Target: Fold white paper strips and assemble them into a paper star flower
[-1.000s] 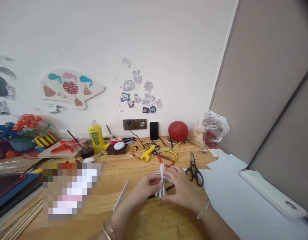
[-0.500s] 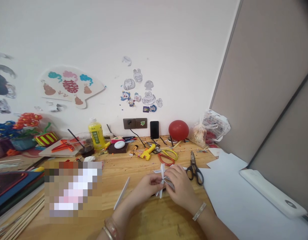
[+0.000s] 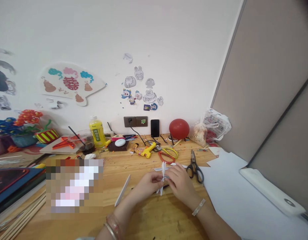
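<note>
Between my hands is a folded white paper piece, held upright and pinched together at its middle, its ends fanning out above and below. My left hand closes on it from the left with thumb and fingers. From the right, my right hand grips its middle, the fingers bent over the front. A thin dark strip shows on the table behind my hands, partly covered. To the left lies a narrow folded white paper strip. Black-handled scissors rest just right of my right hand.
A yellow glue gun, scissors with red and yellow handles, a red balloon and a phone sit toward the wall. White paper sheets cover the right side. A drink cup and bottle stand left.
My hands stay on the folded paper, with the right fingers shifting slightly at its middle. More of the dark strip shows behind them. The view has moved a little.
</note>
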